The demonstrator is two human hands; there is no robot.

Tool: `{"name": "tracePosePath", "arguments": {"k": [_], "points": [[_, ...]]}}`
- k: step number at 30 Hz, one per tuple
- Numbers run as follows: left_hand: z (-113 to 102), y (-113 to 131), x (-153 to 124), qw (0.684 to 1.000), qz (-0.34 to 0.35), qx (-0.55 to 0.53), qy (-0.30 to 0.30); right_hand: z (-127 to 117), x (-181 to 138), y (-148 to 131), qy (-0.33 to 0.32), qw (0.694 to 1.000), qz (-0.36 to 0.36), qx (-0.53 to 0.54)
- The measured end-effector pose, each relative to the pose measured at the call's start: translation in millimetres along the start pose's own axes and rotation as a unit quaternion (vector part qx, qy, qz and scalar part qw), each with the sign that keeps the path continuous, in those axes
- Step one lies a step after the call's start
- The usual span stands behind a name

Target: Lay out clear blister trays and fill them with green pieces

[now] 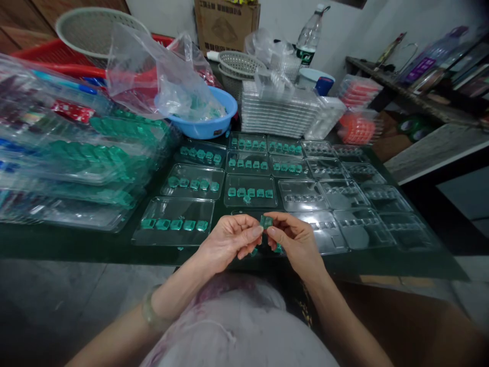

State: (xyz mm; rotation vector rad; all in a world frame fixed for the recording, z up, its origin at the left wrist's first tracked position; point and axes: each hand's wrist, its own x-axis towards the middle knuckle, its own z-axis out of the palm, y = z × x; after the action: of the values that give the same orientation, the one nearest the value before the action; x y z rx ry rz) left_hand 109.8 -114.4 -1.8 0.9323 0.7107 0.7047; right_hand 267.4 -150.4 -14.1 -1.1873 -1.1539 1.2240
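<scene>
We see a dim, cool-toned scene, brightest toward twelve o'clock on the white wall (344, 30). Soft glare streaks the clear trays (346, 193) on the dark counter (76, 244). Edges bend and smear, worst at nine and three o'clock. The hands sit fairly sharp at centre; six o'clock falls into murky shadow.

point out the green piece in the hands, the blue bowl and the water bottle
green piece (266, 220), head view, its top face
blue bowl (214, 128), head view, front wall
water bottle (308, 38), head view, its body
</scene>
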Motion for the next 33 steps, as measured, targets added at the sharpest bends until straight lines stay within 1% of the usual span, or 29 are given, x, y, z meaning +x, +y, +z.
{"name": "tracePosePath", "arguments": {"k": [5, 10, 14, 16, 21, 23, 25, 28, 30, 33], "points": [[-2, 2, -2, 0.998, 0.013, 0.068, 0.011, 2, 1, 5, 0.008, 0.999, 0.0, 0.049], [0, 5, -3, 0.991, 0.021, 0.131, 0.017, 0, 1, 8, 0.016, 0.998, 0.008, 0.064], [1, 6, -3, 0.989, 0.027, 0.143, 0.021, 0, 0, 7, 0.016, 0.997, 0.008, 0.077], [2, 6, -3, 0.989, 0.028, 0.144, 0.033, 0, 0, 7, 0.023, 0.997, 0.003, 0.069], [3, 3, -4, 0.981, 0.057, 0.155, 0.105, 2, -3, 5, 0.046, 0.999, -0.009, -0.003], [4, 3, -6, 0.977, 0.066, 0.166, 0.115, 3, -5, 3, 0.046, 0.998, -0.02, -0.047], [7, 4, -8, 0.974, 0.076, 0.178, 0.12, 5, -6, 2, 0.05, 0.992, -0.05, -0.109], [9, 4, -9, 0.973, 0.099, 0.173, 0.119, 8, -8, 0, 0.064, 0.97, -0.123, -0.2], [8, 2, -8, 0.98, 0.093, 0.14, 0.108, 10, -9, 0, 0.063, 0.958, -0.156, -0.233], [4, -2, -4, 0.997, 0.029, 0.015, 0.074, 12, -11, -1, 0.048, 0.958, -0.159, -0.235]]}}
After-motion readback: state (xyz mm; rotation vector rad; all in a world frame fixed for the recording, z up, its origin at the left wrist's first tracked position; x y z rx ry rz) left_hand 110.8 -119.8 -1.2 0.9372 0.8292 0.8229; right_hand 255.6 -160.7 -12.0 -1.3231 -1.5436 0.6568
